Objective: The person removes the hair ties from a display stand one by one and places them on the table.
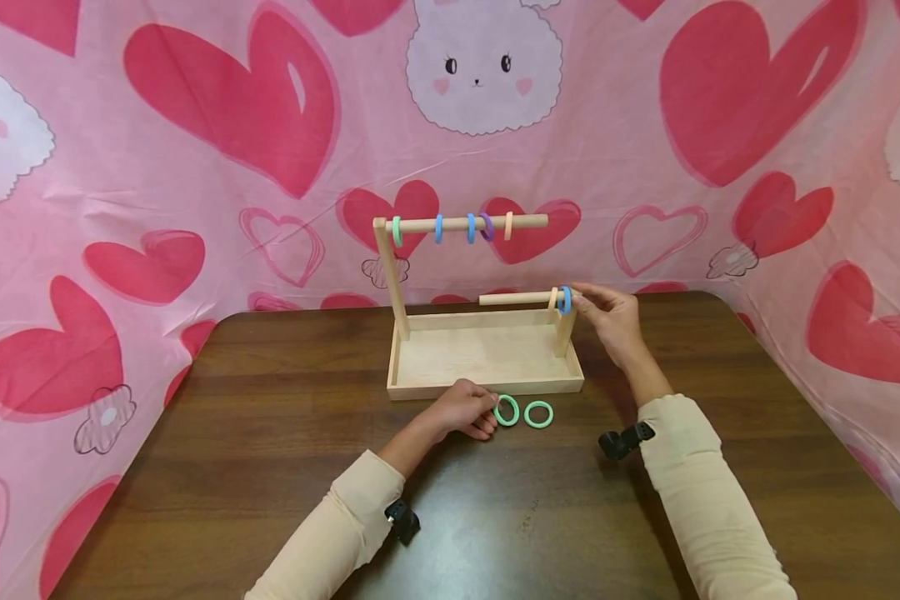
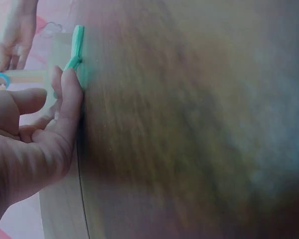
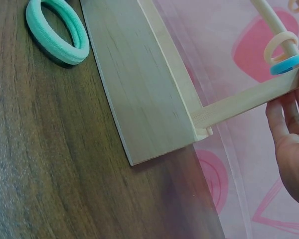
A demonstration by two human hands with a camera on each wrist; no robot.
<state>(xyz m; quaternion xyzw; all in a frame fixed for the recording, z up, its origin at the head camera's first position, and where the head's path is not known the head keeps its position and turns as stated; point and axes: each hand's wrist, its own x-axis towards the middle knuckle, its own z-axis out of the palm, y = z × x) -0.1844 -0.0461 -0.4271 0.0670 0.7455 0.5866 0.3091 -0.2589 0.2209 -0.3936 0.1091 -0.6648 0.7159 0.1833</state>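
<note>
My left hand is at the front of the wooden rack, its fingertips touching a tilted green hair tie. In the left wrist view the thumb stands apart from the fingers. A second green hair tie lies flat on the table just to the right. At the right post of the rack, my right hand pinches a blue hair tie around the lower dowel. A peach hair tie hangs beside it. Some right fingers reach behind the post in the right wrist view.
On the upper dowel hang several hair ties: green, blue, purple and peach. The rack's shallow tray base stands on the brown table. Behind is a pink heart-patterned cloth.
</note>
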